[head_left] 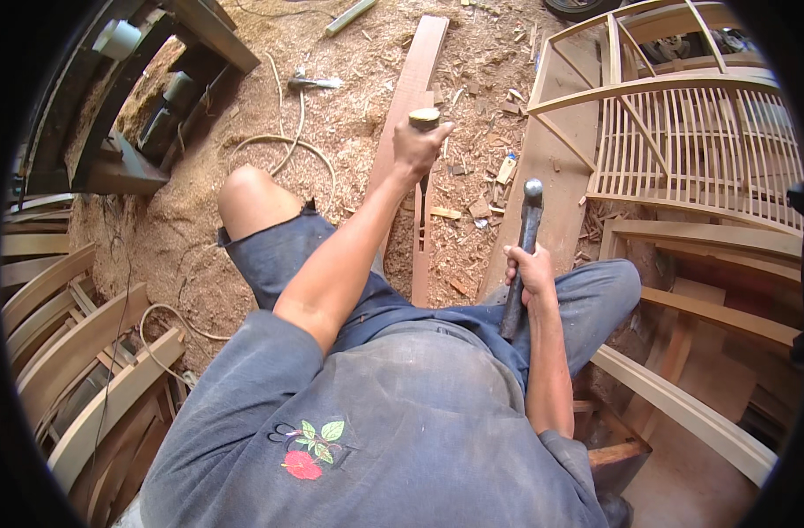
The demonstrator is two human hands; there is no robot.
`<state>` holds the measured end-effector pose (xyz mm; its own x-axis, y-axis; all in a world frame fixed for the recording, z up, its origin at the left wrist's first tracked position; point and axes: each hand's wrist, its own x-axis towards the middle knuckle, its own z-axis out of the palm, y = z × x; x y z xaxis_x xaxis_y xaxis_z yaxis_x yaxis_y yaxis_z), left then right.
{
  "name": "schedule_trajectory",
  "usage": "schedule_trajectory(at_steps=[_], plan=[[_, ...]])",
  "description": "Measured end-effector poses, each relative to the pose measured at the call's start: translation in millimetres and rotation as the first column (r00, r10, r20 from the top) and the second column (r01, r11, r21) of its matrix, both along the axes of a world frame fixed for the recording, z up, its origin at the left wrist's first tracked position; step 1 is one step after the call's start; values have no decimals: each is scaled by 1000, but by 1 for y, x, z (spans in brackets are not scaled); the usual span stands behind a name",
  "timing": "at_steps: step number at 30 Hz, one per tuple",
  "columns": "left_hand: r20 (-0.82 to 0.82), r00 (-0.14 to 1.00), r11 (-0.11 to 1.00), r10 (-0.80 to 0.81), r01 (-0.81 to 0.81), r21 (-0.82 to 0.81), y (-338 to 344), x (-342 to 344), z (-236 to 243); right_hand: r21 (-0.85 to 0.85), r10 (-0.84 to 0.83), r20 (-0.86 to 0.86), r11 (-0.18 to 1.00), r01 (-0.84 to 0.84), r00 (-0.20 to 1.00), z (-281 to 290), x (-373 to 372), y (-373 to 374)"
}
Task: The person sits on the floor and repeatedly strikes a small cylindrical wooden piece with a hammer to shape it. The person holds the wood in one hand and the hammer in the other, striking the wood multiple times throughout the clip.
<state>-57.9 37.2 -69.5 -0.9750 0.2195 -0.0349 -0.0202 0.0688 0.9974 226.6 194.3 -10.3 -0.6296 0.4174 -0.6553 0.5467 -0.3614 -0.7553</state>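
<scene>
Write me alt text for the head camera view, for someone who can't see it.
Seen from above, a seated person's left hand holds a chisel upright on a long wooden board, while the right hand grips a metal hammer, head raised. Sawdust covers the floor; a slatted wooden frame lies to the right and curved wooden parts are stacked to the left.

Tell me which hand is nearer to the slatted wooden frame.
Right. The right hand, gripping the hammer, sits just left of and below the slatted wooden frame. The left hand, holding the chisel, is farther left, over the plank.
</scene>
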Motion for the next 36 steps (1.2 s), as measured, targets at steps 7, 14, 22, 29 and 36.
schedule_trajectory(at_steps=[7,14,22,29,36], plan=[[526,850,999,-23,34,-12,23,-45,-42,-45,-41,11,998,42,999,-2,-2,-4],[530,839,991,-124,82,102,18,-35,-19,-22,-6,7,1000,6,1000,-2,-2,-6],[-76,987,989,-141,144,26,-41,45,118,55,73,15,996,-74,997,2,-1,-11],[-207,978,987,24,10,159,-63,73,103,53,114,-21,992,-113,993,6,-2,-17],[-182,983,973,9,33,227,-62,84,86,62,104,-25,993,-102,994,8,-2,-19]])
